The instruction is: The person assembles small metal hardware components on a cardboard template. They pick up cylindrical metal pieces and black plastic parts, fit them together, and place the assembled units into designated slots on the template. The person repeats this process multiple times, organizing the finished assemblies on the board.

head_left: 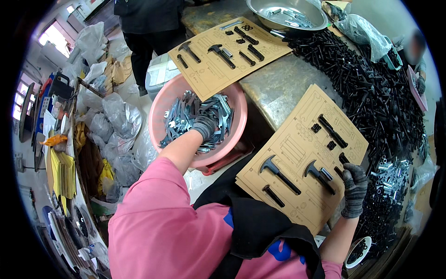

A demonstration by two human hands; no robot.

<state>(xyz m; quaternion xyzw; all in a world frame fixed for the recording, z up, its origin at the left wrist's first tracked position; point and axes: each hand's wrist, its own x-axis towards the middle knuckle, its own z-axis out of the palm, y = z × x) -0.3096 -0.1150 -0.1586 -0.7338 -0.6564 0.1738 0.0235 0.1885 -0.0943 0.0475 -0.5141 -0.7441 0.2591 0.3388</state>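
Observation:
My left hand, in a grey knit glove, reaches into a pink plastic basin full of loose open-end wrenches. Its fingers are sunk among the wrenches and mostly hidden. My right hand, in a matching glove, is at the right edge of a brown cardboard sheet with printed outlines. Its fingers are curled on a short black bolt. Another black bolt lies just above. On this sheet also lie two hammer-shaped black pieces, a silver sleeve and a long bolt.
A second cardboard sheet with similar parts and a wrench overhangs the basin. A large heap of black bolts covers the right side. A metal bowl stands behind. Two other people, one in dark trousers, are nearby.

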